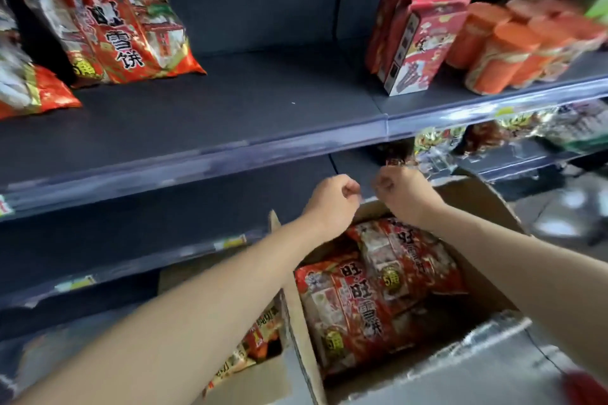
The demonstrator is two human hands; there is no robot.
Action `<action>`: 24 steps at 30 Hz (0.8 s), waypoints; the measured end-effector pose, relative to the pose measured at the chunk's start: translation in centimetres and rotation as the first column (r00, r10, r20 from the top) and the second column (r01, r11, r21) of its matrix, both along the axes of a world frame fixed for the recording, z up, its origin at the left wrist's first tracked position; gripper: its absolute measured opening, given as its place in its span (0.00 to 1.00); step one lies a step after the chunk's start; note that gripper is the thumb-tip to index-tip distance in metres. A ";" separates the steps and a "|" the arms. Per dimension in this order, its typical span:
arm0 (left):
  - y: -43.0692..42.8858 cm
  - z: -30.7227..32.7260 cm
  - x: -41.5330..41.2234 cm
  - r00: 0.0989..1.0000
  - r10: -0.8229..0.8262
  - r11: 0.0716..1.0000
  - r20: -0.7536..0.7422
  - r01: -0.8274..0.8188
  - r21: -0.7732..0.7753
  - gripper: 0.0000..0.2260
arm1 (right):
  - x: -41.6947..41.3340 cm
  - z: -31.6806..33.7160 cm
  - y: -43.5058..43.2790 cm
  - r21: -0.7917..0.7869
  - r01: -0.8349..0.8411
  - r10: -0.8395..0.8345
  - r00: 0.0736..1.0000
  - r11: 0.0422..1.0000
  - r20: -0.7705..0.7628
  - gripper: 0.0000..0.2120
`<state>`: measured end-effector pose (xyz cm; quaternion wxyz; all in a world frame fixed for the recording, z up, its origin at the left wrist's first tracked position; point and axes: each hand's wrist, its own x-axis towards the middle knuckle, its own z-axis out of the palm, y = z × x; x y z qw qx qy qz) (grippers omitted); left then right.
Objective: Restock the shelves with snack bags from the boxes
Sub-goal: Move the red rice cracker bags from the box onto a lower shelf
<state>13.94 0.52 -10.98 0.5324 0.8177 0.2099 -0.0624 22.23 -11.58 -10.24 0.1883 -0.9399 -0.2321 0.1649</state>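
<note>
An open cardboard box [487, 204] stands below the shelves at the lower right. Red snack bags [355, 306] with black lettering lie inside it, with a second one [408, 256] behind. Matching red bags [125, 20] stand at the top left of the upper shelf [230, 108]. My left hand [332, 197] and my right hand [403, 191] hover side by side over the box's far rim, in front of the middle shelf. Both have their fingers curled into loose fists. I see nothing held in either.
Red cartons [414, 39] and orange tubs [500, 52] fill the upper shelf's right end. The middle shelf [164, 217] holds dark packets [487, 135] at its right. A second open box [260, 335] with other snack packs sits left of the first box.
</note>
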 end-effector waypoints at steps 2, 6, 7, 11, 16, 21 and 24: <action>-2.6 -2.9 0.5 0.994 -0.020 1.000 -0.104 0.017 -0.023 0.05 | 0.6 -2.3 -3.1 -0.129 0.016 -0.028 0.995 0.991 -0.092 0.11; -5.7 -7.7 1.8 0.958 -0.002 0.998 -0.285 -0.016 -0.061 0.03 | 2.4 -6.9 -7.9 -0.317 0.047 -0.118 0.971 0.947 -0.210 0.14; -6.2 -8.9 2.2 0.947 0.000 0.998 -0.321 -0.021 -0.062 0.06 | 3.0 -8.2 -8.9 -0.351 0.049 -0.133 0.967 0.935 -0.218 0.14; -8.0 -12.4 3.9 0.907 0.022 0.997 -0.420 -0.052 -0.061 0.05 | 4.8 -12.9 -11.4 -0.420 0.101 -0.235 0.930 0.902 -0.281 0.20; -9.8 -16.7 5.9 0.816 0.138 0.982 -0.561 -0.186 -0.028 0.20 | 6.2 -17.0 -13.1 -0.387 0.161 -0.322 0.860 0.908 -0.396 0.27; -10.9 -19.8 6.7 0.749 0.245 0.925 -0.616 -0.370 -0.082 0.24 | 7.2 -19.5 -13.0 -0.291 0.344 -0.449 0.742 0.893 -0.498 0.26; -10.9 -20.2 6.9 0.748 0.293 0.924 -0.595 -0.383 -0.027 0.20 | 7.6 -20.2 -12.7 -0.254 0.401 -0.472 0.685 0.880 -0.555 0.26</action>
